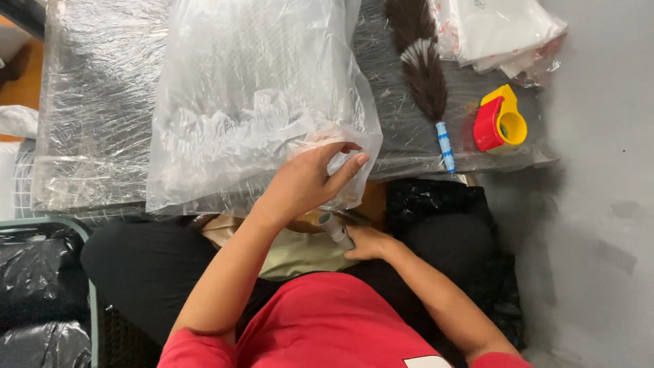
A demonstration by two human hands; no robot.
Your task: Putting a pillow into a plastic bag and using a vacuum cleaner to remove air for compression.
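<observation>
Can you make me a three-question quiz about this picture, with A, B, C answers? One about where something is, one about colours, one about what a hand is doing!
1. Where does the feather duster lie?
A. Right of the big clear plastic bag
B. Inside the bag
C. On the grey floor

2. What colours is the tape dispenser?
A. Green and white
B. Red and yellow
C. All black

3. What is the left hand doing?
A. Resting flat on the lap
B. Holding the duster
C. Gripping the bag's lower edge

Answers: 1 A, it lies on the wrapped table right of the bag. 2 B, red body, yellow ring. 3 C, fingers and thumb pinch the plastic.
</observation>
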